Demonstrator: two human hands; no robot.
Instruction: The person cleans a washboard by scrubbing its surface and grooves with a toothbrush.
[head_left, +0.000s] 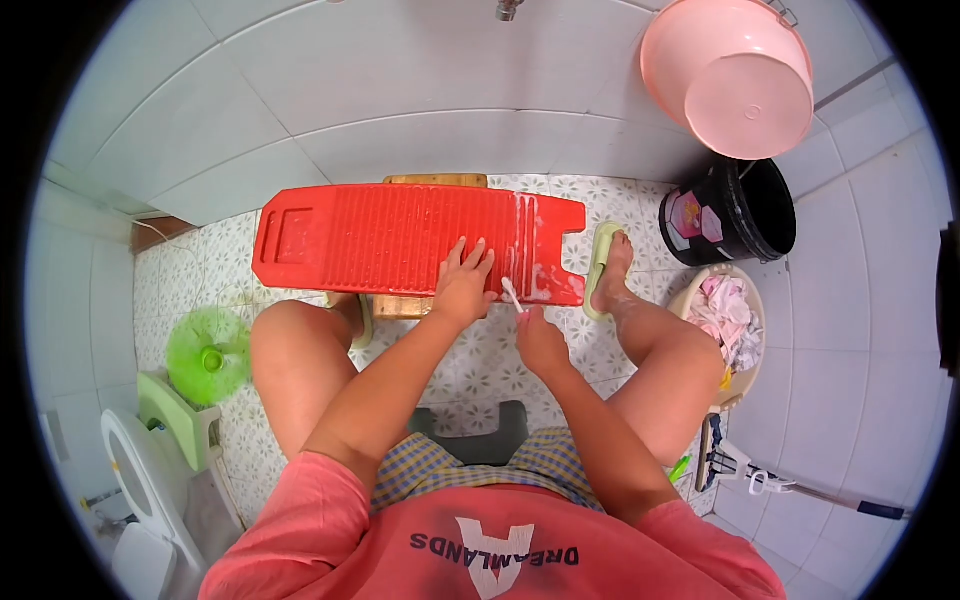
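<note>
The right hand's (541,340) fingers close round a toothbrush (512,295); the left hand's (466,284) spread fingers press a red washboard (400,240). It lies on a wooden stool (402,308), long axis running left to right, notched end rightward.

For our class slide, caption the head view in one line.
Left hand steadies a red washboard; right hand holds a toothbrush at its edge.

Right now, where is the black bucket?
In the head view, the black bucket sits on the right, just below the pink basins.
</note>
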